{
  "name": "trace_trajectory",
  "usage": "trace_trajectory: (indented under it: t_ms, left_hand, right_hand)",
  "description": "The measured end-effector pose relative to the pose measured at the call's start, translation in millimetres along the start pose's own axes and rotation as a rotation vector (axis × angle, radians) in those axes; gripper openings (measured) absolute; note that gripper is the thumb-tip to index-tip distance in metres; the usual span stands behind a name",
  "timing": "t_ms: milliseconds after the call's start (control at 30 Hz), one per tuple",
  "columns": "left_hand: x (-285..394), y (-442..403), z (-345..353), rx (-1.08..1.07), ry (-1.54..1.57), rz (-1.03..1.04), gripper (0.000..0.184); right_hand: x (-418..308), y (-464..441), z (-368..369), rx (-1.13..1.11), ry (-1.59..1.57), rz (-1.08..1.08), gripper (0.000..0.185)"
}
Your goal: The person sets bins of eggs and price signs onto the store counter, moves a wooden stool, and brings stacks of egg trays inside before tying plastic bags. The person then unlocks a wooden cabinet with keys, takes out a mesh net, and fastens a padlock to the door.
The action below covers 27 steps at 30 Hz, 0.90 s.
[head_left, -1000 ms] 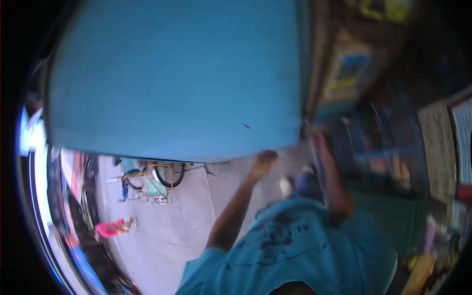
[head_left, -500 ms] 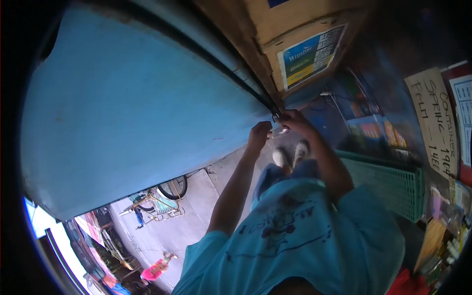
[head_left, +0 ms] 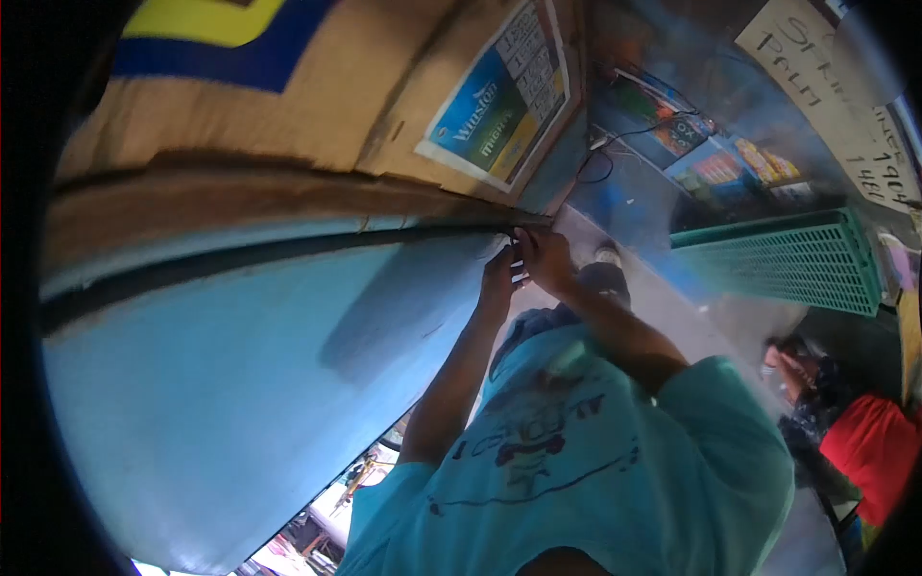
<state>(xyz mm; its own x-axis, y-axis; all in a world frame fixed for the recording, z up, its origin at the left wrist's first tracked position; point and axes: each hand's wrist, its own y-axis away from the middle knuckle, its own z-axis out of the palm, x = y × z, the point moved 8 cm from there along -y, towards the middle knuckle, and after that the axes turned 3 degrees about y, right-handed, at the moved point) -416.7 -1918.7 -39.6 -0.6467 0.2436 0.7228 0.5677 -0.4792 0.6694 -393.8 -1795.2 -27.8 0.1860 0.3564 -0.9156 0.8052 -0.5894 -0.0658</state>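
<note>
The large blue panel [head_left: 240, 384], which looks like a door, has its far end against a wooden frame [head_left: 317, 197]. At that end my right hand [head_left: 545, 257] is closed, its fingertips bent against the panel's edge beside a small dark metal piece [head_left: 511, 236] that may be a latch. My left hand [head_left: 497, 276] is just to the left, fingers curled and almost touching the right hand. Whatever the fingers pinch is hidden behind them.
A cigarette poster [head_left: 499, 106] is fixed to the wood. A green plastic crate [head_left: 783, 259] stands on the right, below a handwritten cardboard sign [head_left: 826, 86]. A person in red [head_left: 869, 451] sits low at the right. Packets [head_left: 715, 168] hang beyond.
My view has turned, and the blue panel now lies closer to the wooden frame. My hands have come together at its edge. The person in red shows more fully.
</note>
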Motion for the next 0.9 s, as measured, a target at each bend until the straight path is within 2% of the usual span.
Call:
trace_trajectory:
  t_ms: [100, 300, 367, 400, 467, 500, 600, 667, 700, 800, 833, 867, 900]
  left_hand:
    - [-9.6, -7.2, -8.2, 0.045, -0.082, -0.098, 0.052]
    - [-14.7, -6.5, -9.8, 0.099, -0.188, -0.019, 0.057]
    - [-3.6, -7.9, -8.8, 0.163, -0.215, -0.037, 0.050]
    - [-3.2, -1.0, -8.3, 0.199, -0.219, -0.052, 0.047]
    - [-6.6, 1.0, -14.1, 0.130, -0.240, -0.121, 0.046]
    - [-5.3, -6.9, -14.2, 0.093, -0.248, -0.135, 0.045]
    - [-16.6, -20.7, -31.1, 0.061, -0.299, -0.095, 0.040]
    - [-9.4, -15.2, -28.4, 0.115, -0.337, -0.096, 0.034]
    - [-7.3, -13.4, -26.5, 0.061, -0.360, -0.034, 0.031]
    - [-8.2, -11.7, -20.2, 0.048, -0.288, 0.019, 0.023]
    - [-12.4, -15.7, -19.7, 0.031, -0.281, 0.065, 0.022]
    - [-14.8, -23.4, -19.7, 0.010, -0.274, 0.117, 0.021]
    - [-17.3, -28.5, -25.1, 0.027, -0.441, 0.152, 0.021]
  right_hand:
    - [9.2, 6.2, 5.4, 0.066, -0.055, 0.085, 0.023]
    - [29.8, 22.4, 21.1, 0.177, -0.158, 0.228, 0.029]
    - [20.2, 22.3, 16.7, 0.224, -0.266, 0.285, 0.034]
    - [17.8, 23.8, 18.1, 0.224, -0.210, 0.261, 0.035]
    - [21.7, 24.5, 21.0, 0.221, -0.085, 0.204, 0.037]
    - [26.0, 23.9, 23.8, 0.112, -0.025, 0.282, 0.038]
    - [21.6, 18.6, 19.3, -0.004, -0.011, 0.164, 0.040]
    - [22.8, 13.7, 15.1, -0.084, -0.083, 0.096, 0.044]
    - [13.9, 7.0, 12.9, -0.224, 0.142, -0.085, 0.049]
    - [25.2, -12.3, 11.6, -0.464, -0.081, 0.015, 0.052]
    - [21.4, -17.1, 4.1, -0.393, -0.029, -0.019, 0.053]
    - [24.8, -19.2, 11.9, -0.452, -0.010, -0.001, 0.053]
    - [35.4, -17.8, 30.7, -0.511, 0.010, 0.016, 0.052]
